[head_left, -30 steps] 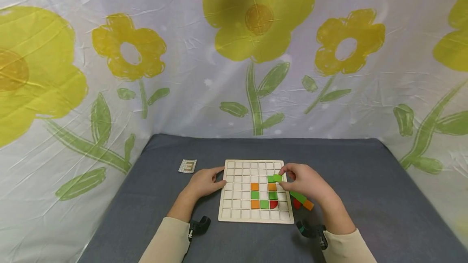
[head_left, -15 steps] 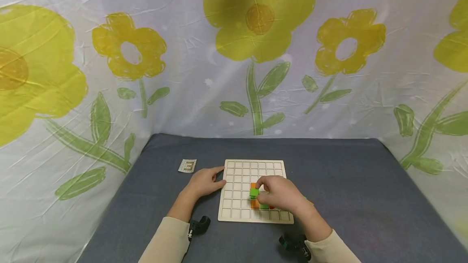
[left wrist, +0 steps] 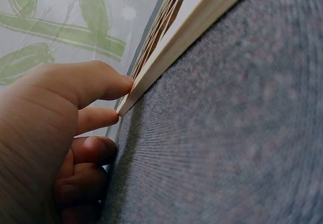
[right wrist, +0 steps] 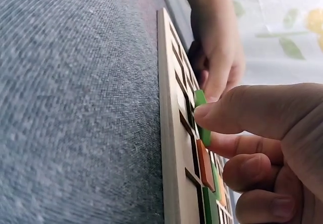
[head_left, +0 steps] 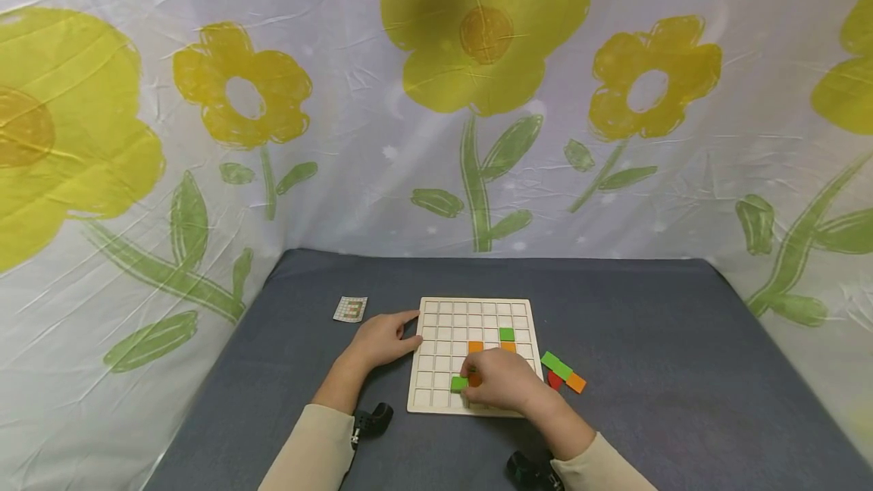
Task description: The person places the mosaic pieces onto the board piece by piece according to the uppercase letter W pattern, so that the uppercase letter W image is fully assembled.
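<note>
Left of lower centre, the left hand [head_left: 382,341] is resting a straightened thumb and forefinger against the board [head_left: 426,379], gripping nothing. At lower centre, over the board's lower rows, a green tile [head_left: 458,384] is being pinched by the right hand [head_left: 505,379]; squaring its sides with one cell should help.

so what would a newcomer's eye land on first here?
Probably the big yellow flower, top centre of the pale backdrop in the head view. Then the gridded board on the dark cloth, where the right hand pinches a green tile and the left hand touches the left edge. Loose green, orange and red pieces lie off its right side.
</note>
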{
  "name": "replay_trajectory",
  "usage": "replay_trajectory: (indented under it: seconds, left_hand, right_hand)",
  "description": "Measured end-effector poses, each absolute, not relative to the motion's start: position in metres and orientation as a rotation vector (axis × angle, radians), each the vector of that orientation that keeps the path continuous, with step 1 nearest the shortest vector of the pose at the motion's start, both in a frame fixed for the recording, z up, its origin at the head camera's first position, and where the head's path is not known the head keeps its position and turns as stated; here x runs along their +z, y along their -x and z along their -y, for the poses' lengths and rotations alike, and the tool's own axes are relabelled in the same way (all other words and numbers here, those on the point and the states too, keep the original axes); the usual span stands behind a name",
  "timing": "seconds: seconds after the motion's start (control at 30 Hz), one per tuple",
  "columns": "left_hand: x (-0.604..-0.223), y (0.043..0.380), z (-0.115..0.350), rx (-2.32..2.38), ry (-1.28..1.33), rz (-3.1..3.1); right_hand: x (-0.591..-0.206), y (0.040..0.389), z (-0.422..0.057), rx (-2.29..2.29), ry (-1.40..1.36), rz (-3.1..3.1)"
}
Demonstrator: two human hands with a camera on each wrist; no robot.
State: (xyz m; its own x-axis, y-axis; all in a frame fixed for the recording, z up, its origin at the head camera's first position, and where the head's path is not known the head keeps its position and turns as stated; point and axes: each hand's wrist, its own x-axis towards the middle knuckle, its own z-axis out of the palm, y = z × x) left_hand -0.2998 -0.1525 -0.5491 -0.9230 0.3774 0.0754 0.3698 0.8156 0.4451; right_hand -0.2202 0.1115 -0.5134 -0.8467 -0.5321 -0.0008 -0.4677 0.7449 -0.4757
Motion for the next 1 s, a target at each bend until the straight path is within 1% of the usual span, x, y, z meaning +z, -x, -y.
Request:
replay_trajectory:
  seconds: [0.43,0.83,1.0]
  left_hand:
    - [-0.5496,0.2995,0.1524,0.762,-0.592,-2.979]
    - [-0.5494,0.2994,0.1517,0.752,-0.590,-2.986]
    - [-0.5491,0.2996,0.1517,0.749,-0.581,-2.979]
  right_hand:
    - [-0.5145,0.2172,-0.1071,-0.651,0.883,-2.892]
    - [-0.5191,0.2160,-0.1030,-0.700,0.717,-2.966]
    - [-0.5185,0.2173,-0.1067,-0.729,0.729,-2.937]
